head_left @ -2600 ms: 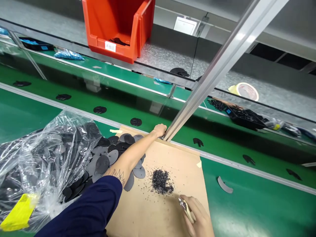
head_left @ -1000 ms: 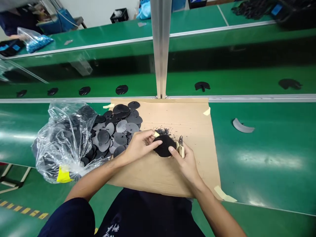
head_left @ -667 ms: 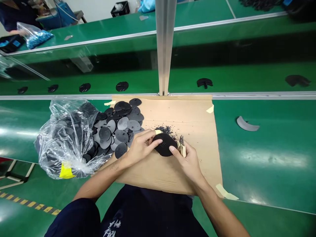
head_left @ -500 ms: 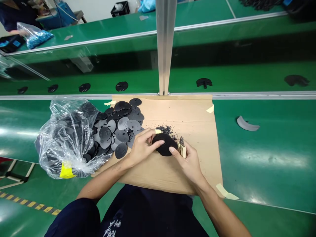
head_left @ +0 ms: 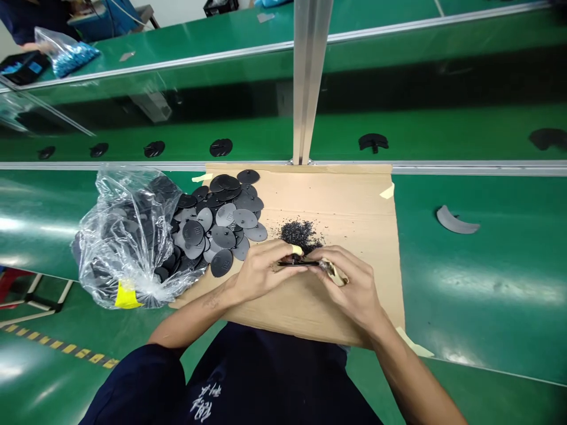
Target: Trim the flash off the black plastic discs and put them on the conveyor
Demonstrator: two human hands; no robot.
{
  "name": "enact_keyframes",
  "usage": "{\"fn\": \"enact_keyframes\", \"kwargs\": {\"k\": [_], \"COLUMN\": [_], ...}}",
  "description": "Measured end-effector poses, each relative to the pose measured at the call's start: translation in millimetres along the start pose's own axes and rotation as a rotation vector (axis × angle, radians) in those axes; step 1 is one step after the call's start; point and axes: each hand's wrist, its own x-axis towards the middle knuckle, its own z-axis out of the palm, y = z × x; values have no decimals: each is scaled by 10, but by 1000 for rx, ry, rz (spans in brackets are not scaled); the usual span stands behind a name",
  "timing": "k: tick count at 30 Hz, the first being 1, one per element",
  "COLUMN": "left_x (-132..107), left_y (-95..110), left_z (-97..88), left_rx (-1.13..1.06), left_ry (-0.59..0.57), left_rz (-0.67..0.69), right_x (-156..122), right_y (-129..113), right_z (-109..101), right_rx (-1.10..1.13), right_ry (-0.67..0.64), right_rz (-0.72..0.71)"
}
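My left hand (head_left: 261,270) is closed on a black round disc (head_left: 297,263), held edge-on above a sheet of cardboard (head_left: 349,212). My right hand (head_left: 354,283) is closed on small cutters with cream handles (head_left: 334,271), their tip against the disc's right edge. Just beyond my hands lies a small heap of black trimmings (head_left: 301,231). To the left, a pile of black discs (head_left: 221,221) spills from a clear plastic bag (head_left: 126,236) onto the cardboard.
A green conveyor belt behind the cardboard carries several black discs (head_left: 220,147). An upright aluminium post (head_left: 309,77) stands at the cardboard's far edge. A grey curved piece (head_left: 456,221) lies on the green table at right. A bag of blue parts (head_left: 66,53) sits far left.
My left hand came back from the post and took up a disc. The disc, flat-side up a moment ago, is now turned edge-on, with the cutters against its edge.
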Motion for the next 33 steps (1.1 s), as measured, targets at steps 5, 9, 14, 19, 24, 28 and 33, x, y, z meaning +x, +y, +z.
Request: {"fn": "enact_keyframes", "kwargs": {"k": [5,9,14,19,24,28,33], "left_x": [25,10,-6,-27,-60,-55,-25], "left_y": [95,105,102,98,95,104,108], "left_z": [-59,-74,-76,-50,-45,-64,-99], "left_rx": [-28,-45,-63,-64,-75,-91,-91], "left_ry": [-25,19,-54,35,-45,-10,-158], "left_rz": [155,233,258,317,329,349,342], "right_x": [-44,-70,-71,-77,-88,-91,-112], "right_y": [29,20,-36,-58,-77,-101,-102], "right_z": [33,39,-5,-30,-48,-72,-65], "right_rx": [14,28,20,-16,-12,-5,-21], "right_ry": [26,16,-42,-40,-45,-75,-83], "right_rz": [-156,-178,-197,-212,-235,-249,-247]}}
